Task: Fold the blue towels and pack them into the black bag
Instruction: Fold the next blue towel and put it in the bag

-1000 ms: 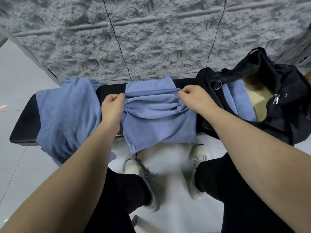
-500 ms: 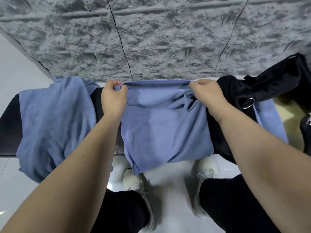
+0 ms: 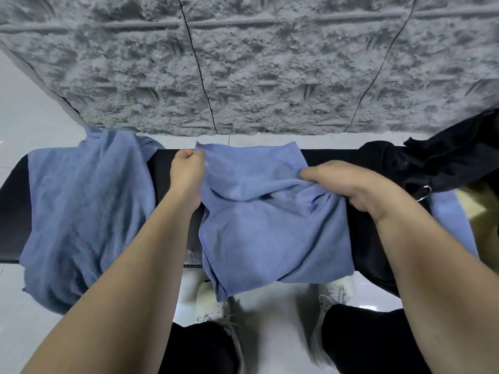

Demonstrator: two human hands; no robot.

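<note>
A blue towel [image 3: 270, 233] lies across the middle of the black bench [image 3: 172, 168], its near part hanging over the front edge. My left hand [image 3: 186, 171] pinches its far left corner. My right hand [image 3: 348, 182] grips a bunched fold on its right side. The black bag [image 3: 432, 166] sits at the right end of the bench with a folded blue towel [image 3: 448, 214] showing inside. A second loose blue towel [image 3: 86, 209] is draped over the bench's left end.
A rough grey stone-textured wall [image 3: 256, 63] rises right behind the bench. The floor is pale tile [image 3: 27, 109]. My two white shoes [image 3: 216, 303] and black trousers stand just in front of the bench.
The towel's far edge, held up and stretched between both hands, now lies on the bench. My right hand has come nearer and gathered the right side into a bunch.
</note>
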